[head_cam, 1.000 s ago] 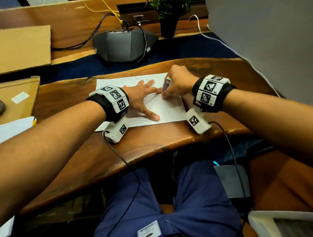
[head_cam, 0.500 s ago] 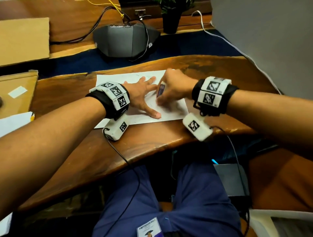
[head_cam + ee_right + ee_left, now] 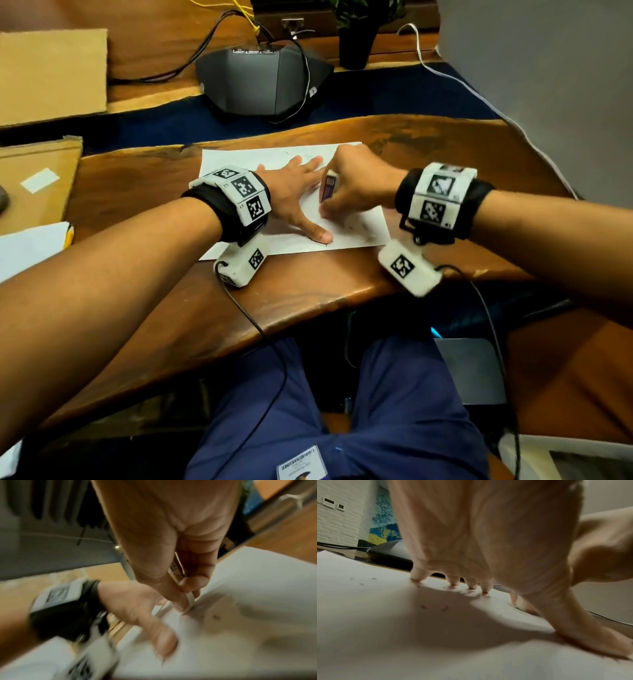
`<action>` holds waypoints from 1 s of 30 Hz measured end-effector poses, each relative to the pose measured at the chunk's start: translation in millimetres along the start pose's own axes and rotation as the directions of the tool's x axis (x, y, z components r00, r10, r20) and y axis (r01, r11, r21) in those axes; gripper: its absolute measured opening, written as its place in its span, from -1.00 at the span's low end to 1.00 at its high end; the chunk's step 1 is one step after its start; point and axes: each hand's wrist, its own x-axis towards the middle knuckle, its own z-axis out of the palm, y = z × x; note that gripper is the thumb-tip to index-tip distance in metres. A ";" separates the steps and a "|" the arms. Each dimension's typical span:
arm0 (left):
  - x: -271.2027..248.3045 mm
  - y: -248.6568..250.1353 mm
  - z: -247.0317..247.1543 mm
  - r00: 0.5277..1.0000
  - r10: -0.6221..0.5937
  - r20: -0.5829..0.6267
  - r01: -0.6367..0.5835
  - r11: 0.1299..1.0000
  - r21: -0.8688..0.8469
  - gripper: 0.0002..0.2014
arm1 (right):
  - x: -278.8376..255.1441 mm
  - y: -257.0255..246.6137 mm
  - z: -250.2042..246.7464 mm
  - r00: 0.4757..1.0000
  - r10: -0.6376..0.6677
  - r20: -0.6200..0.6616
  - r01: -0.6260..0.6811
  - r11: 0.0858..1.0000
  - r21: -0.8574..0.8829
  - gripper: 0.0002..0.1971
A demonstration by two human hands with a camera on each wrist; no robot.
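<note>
A white sheet of paper with faint pencil marks lies on the wooden desk. My left hand lies on it with fingers spread straight, fingertips and thumb pressing the paper down. My right hand pinches a small white eraser in a printed sleeve, its end against the sheet just right of the left hand. In the right wrist view the eraser sits between thumb and fingers on the paper; that view is blurred.
A dark grey conference phone with cables stands beyond the desk, a potted plant to its right. Cardboard sheets lie at the left, papers and a pencil at the near left. A grey partition stands at the right.
My right hand with the eraser has slid nearer and leftward across the sheet. The left hand has stayed flat on the paper.
</note>
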 end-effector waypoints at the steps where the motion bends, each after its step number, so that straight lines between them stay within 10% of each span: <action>1: -0.1 0.6 0.1 1.000 -0.011 0.011 0.011 1.000 0.008 0.35 | 2.4 1.5 -4.6 0.999 0.034 -0.030 -0.034 0.999 -0.002 -0.68; 30: -2.7 -1.6 1.3 1.000 -0.027 0.002 0.027 0.999 -0.020 0.33 | 12.6 -7.1 3.8 0.991 0.036 -0.131 -0.025 0.996 0.081 -0.61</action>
